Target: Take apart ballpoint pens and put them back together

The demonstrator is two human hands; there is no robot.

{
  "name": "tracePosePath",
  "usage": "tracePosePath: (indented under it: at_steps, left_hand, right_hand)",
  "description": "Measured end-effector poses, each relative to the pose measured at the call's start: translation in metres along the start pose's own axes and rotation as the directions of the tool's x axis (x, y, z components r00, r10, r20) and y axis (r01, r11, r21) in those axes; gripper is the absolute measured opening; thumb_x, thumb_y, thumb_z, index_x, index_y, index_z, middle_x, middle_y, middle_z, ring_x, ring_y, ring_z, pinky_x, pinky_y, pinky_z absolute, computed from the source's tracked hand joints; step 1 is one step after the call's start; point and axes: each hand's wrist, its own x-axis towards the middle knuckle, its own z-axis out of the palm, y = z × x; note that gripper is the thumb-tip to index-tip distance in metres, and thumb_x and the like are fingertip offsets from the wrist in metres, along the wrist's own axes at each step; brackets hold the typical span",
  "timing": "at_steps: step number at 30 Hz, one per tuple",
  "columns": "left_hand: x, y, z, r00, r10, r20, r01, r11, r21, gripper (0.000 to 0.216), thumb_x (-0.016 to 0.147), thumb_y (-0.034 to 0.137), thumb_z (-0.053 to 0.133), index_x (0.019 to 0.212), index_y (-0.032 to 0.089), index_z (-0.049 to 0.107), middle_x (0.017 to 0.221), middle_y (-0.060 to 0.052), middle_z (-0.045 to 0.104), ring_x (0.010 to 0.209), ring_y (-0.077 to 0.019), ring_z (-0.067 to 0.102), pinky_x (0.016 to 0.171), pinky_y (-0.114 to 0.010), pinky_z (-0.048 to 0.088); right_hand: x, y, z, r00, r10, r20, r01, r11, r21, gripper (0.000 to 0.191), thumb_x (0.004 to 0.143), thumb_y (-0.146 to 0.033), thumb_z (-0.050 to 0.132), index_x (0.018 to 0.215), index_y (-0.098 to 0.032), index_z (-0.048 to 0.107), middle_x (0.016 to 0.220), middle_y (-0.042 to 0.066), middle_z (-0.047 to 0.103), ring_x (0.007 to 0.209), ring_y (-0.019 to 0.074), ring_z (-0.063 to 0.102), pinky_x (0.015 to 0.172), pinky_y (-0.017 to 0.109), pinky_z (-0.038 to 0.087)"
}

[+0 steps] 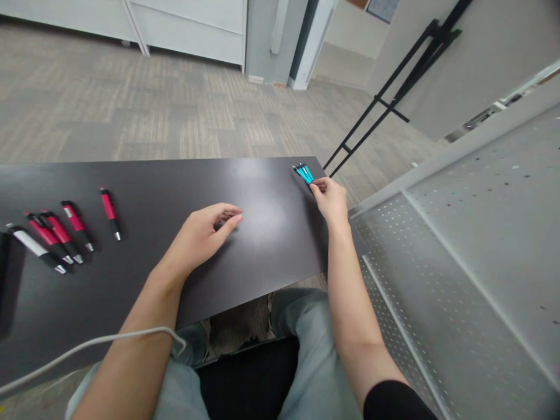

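Observation:
Near the far right corner of the dark table [153, 280], my right hand [331, 201] pinches the near end of a small bunch of cyan pens [304, 173]. The pens lie close together with their tips fanned slightly away from me; how many the fingers grip is hidden. My left hand [203, 236] hovers around the table's middle, holding nothing, its fingers curved and the thumb a little apart from them. On the left side lie several red-and-black pens [74, 217], with one set apart [109, 211]. Beside them is a white-and-black pen [32, 245].
A white cable [100, 339] crosses over my left forearm. A perforated grey panel [437, 256] borders the table's right side. Behind that corner stands a black metal frame [376, 105]. White cabinets [188, 29] line the far floor. A dark object [5, 262] sits at the left edge.

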Motion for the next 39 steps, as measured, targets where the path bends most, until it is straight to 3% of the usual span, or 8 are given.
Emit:
tracePosePath:
  at_steps: [14, 21, 27, 30, 35, 39]
  left_hand:
    - [-0.001, 0.0, 0.001, 1.0, 0.025, 0.0, -0.025, 1.0, -0.004, 0.032, 0.108, 0.067, 0.074, 0.108, 0.037, 0.088, 0.108, -0.007, 0.093, 0.101, -0.0381, 0.09, 0.103, -0.054, 0.074]
    - [-0.002, 0.002, 0.0, 1.0, 0.016, 0.011, -0.017, 1.0, 0.017, 0.032, 0.108, 0.064, 0.073, 0.109, 0.036, 0.087, 0.109, -0.007, 0.093, 0.103, -0.0375, 0.089, 0.104, -0.054, 0.073]
    - [-0.002, 0.003, -0.001, 0.999, 0.025, 0.021, -0.026, 0.999, 0.042, 0.033, 0.11, 0.065, 0.072, 0.11, 0.036, 0.087, 0.11, -0.006, 0.093, 0.103, -0.0371, 0.09, 0.104, -0.052, 0.074]
    - [-0.002, 0.002, -0.001, 0.999, 0.026, 0.02, -0.027, 0.999, 0.044, 0.033, 0.11, 0.066, 0.072, 0.11, 0.037, 0.087, 0.11, -0.006, 0.093, 0.103, -0.0377, 0.09, 0.104, -0.053, 0.074]
    - [-0.002, 0.001, 0.002, 1.0, 0.017, 0.017, -0.018, 0.999, 0.031, 0.036, 0.109, 0.071, 0.073, 0.108, 0.038, 0.088, 0.11, -0.008, 0.093, 0.103, -0.0407, 0.089, 0.106, -0.058, 0.073]
    - [-0.001, 0.001, 0.003, 1.0, 0.012, 0.02, -0.012, 0.999, 0.039, 0.034, 0.108, 0.07, 0.073, 0.107, 0.039, 0.088, 0.109, -0.007, 0.093, 0.103, -0.0406, 0.089, 0.104, -0.057, 0.074]
  right_hand:
    - [0.001, -0.004, 0.012, 0.994, 0.102, -0.04, -0.106, 0.988, -0.109, 0.007, 0.102, -0.031, 0.08, 0.097, -0.032, 0.076, 0.116, 0.01, 0.094, 0.115, 0.0393, 0.091, 0.113, 0.06, 0.072]
    - [0.0, -0.008, 0.01, 0.994, 0.095, -0.047, -0.103, 0.971, -0.214, 0.003, 0.106, -0.033, 0.08, 0.108, -0.03, 0.079, 0.126, 0.012, 0.09, 0.12, 0.0388, 0.086, 0.113, 0.058, 0.069]
    - [-0.002, -0.003, 0.008, 0.999, 0.02, -0.048, -0.034, 0.944, -0.328, 0.056, 0.106, -0.042, 0.081, 0.16, -0.027, 0.08, 0.167, 0.02, 0.074, 0.156, 0.0468, 0.07, 0.133, 0.065, 0.059]
    - [-0.002, 0.001, 0.01, 0.999, 0.019, 0.039, -0.006, 0.953, -0.302, 0.065, 0.109, -0.043, 0.077, 0.172, -0.028, 0.075, 0.179, 0.02, 0.069, 0.163, 0.0478, 0.066, 0.137, 0.069, 0.055]
    - [0.0, 0.003, 0.014, 0.995, 0.001, 0.097, 0.023, 0.968, -0.25, 0.05, 0.111, -0.036, 0.069, 0.159, -0.03, 0.084, 0.177, 0.016, 0.074, 0.163, 0.0487, 0.065, 0.137, 0.075, 0.053]
    - [0.001, 0.004, 0.017, 0.996, -0.018, 0.083, 0.036, 0.975, -0.219, 0.048, 0.111, -0.03, 0.065, 0.153, -0.03, 0.088, 0.169, 0.015, 0.078, 0.158, 0.0456, 0.069, 0.138, 0.071, 0.054]
